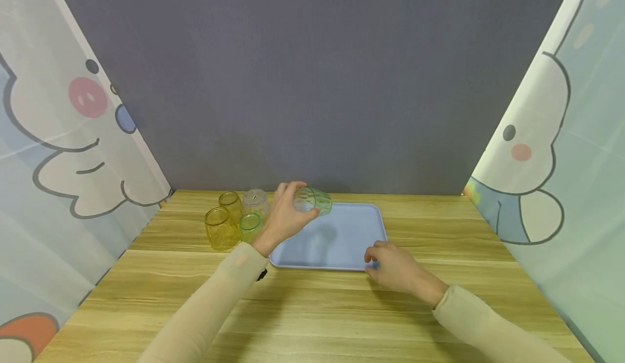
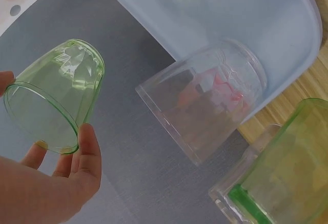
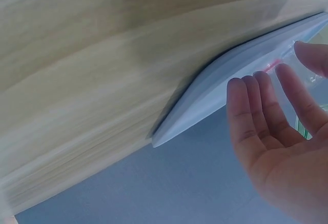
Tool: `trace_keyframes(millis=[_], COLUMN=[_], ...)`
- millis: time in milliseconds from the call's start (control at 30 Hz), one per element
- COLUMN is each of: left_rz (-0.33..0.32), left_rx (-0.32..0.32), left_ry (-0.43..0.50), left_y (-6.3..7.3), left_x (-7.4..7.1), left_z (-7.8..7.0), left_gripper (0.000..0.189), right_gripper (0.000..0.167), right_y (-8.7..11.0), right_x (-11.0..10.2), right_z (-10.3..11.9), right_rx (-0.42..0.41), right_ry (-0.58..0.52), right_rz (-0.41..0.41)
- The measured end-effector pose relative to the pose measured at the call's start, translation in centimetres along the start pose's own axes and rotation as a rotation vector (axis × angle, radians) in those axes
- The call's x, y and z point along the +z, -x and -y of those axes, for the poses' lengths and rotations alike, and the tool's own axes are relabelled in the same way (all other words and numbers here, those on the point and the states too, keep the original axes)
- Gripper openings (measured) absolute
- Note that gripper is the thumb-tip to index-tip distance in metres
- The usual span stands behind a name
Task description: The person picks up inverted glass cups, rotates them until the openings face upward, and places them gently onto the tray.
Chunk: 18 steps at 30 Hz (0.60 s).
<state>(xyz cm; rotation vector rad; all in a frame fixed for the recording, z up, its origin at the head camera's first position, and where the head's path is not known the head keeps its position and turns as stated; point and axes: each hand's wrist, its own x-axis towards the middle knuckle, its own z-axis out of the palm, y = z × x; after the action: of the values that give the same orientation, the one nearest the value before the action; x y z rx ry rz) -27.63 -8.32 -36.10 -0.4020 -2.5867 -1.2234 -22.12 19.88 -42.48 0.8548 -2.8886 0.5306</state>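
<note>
My left hand (image 1: 285,216) grips a green clear cup (image 1: 319,202) by its rim, above the far left part of a pale blue tray (image 1: 342,238). The cup is tipped on its side, its mouth toward the palm in the left wrist view. A colourless cup (image 2: 205,101) with a reddish tint stands at the tray's edge there; the left hand seems to hide it in the head view. Near the tray's front right corner, my right hand (image 1: 393,268) has loosely bent fingers and holds nothing. Whether it touches the rim I cannot tell.
Left of the tray stand two yellow cups (image 1: 222,230), a green cup (image 1: 250,224) and a colourless cup (image 1: 255,200), close together on the wooden table (image 1: 312,309). A grey panel (image 1: 312,81) rises behind the table, with patterned curtains (image 1: 537,135) at both sides.
</note>
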Motion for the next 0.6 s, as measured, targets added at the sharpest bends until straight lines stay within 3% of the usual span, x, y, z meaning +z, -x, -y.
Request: trace_keyframes(millis=[600], left_rz=[0.018], left_rx=[0.018], left_ry=[-0.067], left_y=[-0.86], left_x=[-0.18], left_z=[0.04], left_gripper=[0.064], right_gripper=[0.009], right_y=[0.06], right_x=[1.0], right_z=[-0.43], right_rx=[-0.002], right_ry=[0.053], right_rz=[-0.017])
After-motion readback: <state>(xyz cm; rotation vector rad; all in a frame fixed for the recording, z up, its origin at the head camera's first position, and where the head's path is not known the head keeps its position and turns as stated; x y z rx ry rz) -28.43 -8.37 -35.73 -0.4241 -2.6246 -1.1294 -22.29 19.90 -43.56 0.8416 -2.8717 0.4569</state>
